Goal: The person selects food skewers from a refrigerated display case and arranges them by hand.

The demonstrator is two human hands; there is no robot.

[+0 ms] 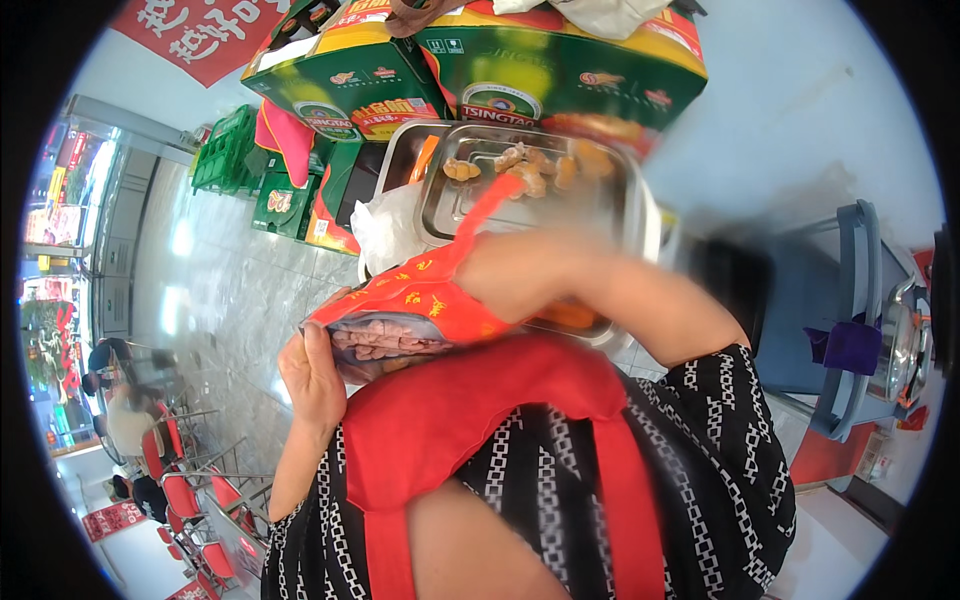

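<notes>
In front of my chest is a red plastic food bag (425, 285) with yellow print. Pale pink pieces, perhaps meat, show through its clear side. My left hand (315, 375) pinches the bag's left edge. At the bag's upper right lies my right hand (500, 275), blurred, with its fingers hidden at the bag. From there a narrow red strip of the bag sticks up over a metal tray (437, 212). Several lumpy, golden coated food pieces (535, 165) lie in that tray. Beside it is a crumpled white plastic bag (390, 225).
Green and yellow cardboard boxes (560, 75) stand behind the tray. Green crates (225, 150) are on the floor to the left. A blue-grey cart or chair frame (850, 300) with a purple cloth (850, 345) is at right. Red chairs (180, 495) and people stand far left.
</notes>
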